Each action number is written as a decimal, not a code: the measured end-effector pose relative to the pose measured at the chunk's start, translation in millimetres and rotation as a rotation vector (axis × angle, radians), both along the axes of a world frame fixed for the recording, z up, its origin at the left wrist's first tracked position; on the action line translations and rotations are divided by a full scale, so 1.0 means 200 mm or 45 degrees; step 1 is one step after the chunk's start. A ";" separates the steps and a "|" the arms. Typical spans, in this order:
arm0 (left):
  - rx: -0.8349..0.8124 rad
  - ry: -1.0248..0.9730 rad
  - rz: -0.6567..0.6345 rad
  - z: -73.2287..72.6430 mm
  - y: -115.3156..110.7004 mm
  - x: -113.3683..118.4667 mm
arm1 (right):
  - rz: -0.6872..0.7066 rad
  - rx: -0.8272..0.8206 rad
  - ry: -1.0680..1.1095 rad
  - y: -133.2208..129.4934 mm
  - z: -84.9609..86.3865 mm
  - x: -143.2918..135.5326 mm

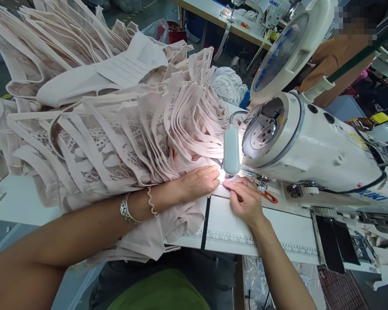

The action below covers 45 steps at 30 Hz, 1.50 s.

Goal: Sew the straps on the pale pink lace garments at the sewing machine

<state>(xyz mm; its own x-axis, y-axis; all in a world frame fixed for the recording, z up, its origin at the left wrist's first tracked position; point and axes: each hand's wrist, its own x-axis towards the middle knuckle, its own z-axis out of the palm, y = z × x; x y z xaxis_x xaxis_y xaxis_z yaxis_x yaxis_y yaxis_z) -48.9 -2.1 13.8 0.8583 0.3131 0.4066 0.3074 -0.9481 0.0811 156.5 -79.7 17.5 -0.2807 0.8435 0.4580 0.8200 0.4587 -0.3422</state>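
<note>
Head view: glare is bleaching cloth between left hand and right hand; whether their fingers are pinching, I cannot tell. Lacy folds are draping alongside.

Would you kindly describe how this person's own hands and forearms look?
No sleeves or gloves show. Beyond the left hand, the forearm wears a wide, silvery patterned bracelet and a thin, pale wavy band. The right hand has a thin ring.

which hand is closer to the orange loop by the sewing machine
The right hand, just beside the orange loop. The left hand, on the arm with the silver bracelet, is farther away.
</note>
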 end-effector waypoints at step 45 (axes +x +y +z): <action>-0.420 -0.030 0.120 -0.01 0.04 -0.03 | -0.196 -0.219 -0.267 0.01 -0.02 -0.03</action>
